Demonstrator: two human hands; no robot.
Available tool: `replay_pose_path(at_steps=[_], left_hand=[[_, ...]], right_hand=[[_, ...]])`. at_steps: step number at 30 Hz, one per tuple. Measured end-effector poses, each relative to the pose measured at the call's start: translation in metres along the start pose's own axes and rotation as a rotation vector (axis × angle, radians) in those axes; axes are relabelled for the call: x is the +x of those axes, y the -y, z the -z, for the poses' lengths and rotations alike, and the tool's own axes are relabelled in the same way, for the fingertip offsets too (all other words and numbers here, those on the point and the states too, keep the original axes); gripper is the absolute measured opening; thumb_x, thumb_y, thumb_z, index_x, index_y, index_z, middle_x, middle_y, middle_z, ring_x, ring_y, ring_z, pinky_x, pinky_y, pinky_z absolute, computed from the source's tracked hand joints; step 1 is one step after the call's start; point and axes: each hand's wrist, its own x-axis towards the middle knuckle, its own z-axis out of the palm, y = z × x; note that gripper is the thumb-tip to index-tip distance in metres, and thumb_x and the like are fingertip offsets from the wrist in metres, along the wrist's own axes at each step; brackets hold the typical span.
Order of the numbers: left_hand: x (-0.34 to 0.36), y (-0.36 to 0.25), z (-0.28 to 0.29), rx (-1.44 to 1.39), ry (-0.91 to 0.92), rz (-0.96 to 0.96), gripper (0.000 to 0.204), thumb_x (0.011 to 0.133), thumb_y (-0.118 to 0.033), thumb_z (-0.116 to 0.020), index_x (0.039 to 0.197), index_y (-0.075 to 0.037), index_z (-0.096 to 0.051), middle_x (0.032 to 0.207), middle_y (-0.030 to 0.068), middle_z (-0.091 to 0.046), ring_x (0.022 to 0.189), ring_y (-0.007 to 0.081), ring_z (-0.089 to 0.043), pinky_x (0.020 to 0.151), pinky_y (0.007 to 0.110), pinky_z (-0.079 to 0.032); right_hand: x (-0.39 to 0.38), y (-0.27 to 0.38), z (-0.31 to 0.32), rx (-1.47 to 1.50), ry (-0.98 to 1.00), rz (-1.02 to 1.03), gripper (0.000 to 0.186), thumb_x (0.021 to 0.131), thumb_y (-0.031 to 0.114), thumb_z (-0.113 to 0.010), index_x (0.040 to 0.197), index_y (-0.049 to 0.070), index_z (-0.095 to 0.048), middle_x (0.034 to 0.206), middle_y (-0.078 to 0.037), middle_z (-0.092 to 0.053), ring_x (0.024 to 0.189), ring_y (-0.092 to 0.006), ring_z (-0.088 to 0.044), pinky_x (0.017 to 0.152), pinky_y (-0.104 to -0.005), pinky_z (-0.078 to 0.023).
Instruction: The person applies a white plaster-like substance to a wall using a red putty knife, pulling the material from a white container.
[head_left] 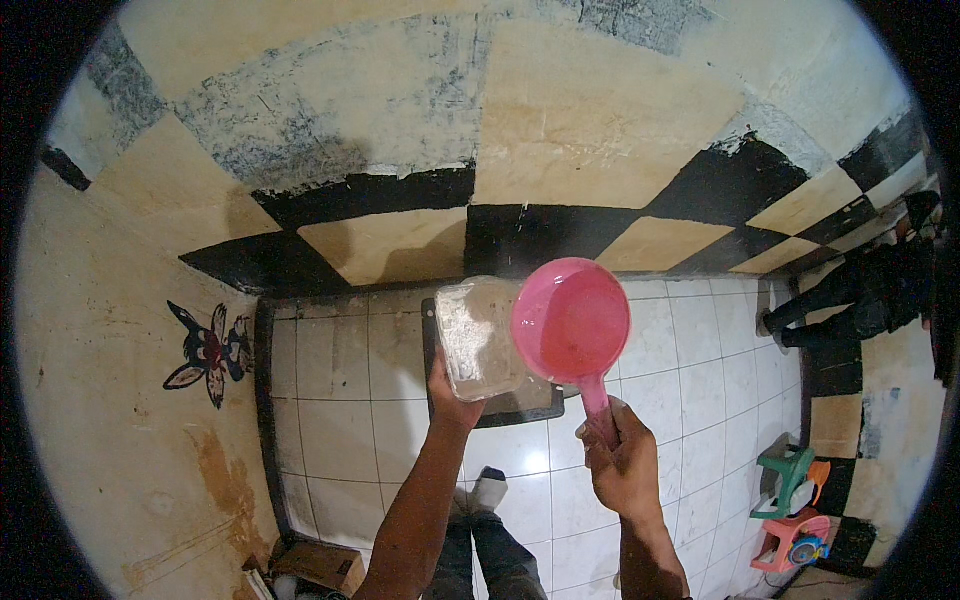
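Note:
My right hand [622, 460] is closed round the handle of a pink plastic water dipper [572, 318], its round bowl facing up toward me. Whether any liquid lies in the bowl, I cannot tell. Close by on the left, my left hand [455, 395] grips a clear plastic container [482, 340] by its lower left corner. Light glares off the container's surface. Its right side comes up to the dipper's rim; whether the two touch is unclear. Beneath both is a dark-edged rectangular board or low stand [530, 410], mostly hidden by the container and dipper.
White floor tiles [340, 430] run up to a black-and-cream checkered wall [560, 130]. Another person [850, 300] stands at the far right. Small green [785, 470] and pink [790, 535] plastic stools sit at lower right. A cardboard box [325, 568] is at lower left.

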Motion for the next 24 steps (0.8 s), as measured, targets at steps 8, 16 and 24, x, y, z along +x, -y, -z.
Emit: replay_pose_path(at_steps=[8, 16, 24], left_hand=[[-0.0006, 0.0003, -0.002, -0.057, -0.01, 0.041, 0.053, 0.102, -0.046, -0.034, 0.14, -0.011, -0.043, 0.135, 0.0115, -0.053, 0.123, 0.0316, -0.053, 0.105, 0.05, -0.043], [-0.0005, 0.0013, -0.0027, -0.033, 0.01, 0.034, 0.054, 0.101, -0.047, -0.035, 0.141, -0.011, -0.043, 0.135, 0.0119, -0.053, 0.122, 0.0317, -0.054, 0.104, 0.05, -0.043], [0.0016, 0.0012, 0.0032, -0.06, 0.045, 0.053, 0.052, 0.102, -0.045, -0.035, 0.141, -0.012, -0.041, 0.135, 0.0123, -0.053, 0.12, 0.032, -0.055, 0.102, 0.05, -0.045]], right_hand=[[-0.0003, -0.002, -0.0035, 0.052, -0.046, 0.066, 0.013, 0.089, -0.001, -0.051, 0.101, -0.002, -0.056, 0.072, -0.001, -0.053, 0.059, -0.0063, -0.047, 0.054, -0.0227, -0.04], [-0.0011, -0.0036, -0.0038, -0.011, -0.062, 0.078, 0.01, 0.088, -0.001, -0.051, 0.097, -0.002, -0.056, 0.072, -0.003, -0.053, 0.062, -0.0086, -0.046, 0.057, -0.0251, -0.041], [-0.0017, 0.0016, -0.0045, -0.003, -0.057, 0.044, 0.009, 0.088, -0.001, -0.051, 0.096, -0.002, -0.056, 0.072, -0.004, -0.054, 0.064, -0.0104, -0.047, 0.059, -0.0264, -0.042]])
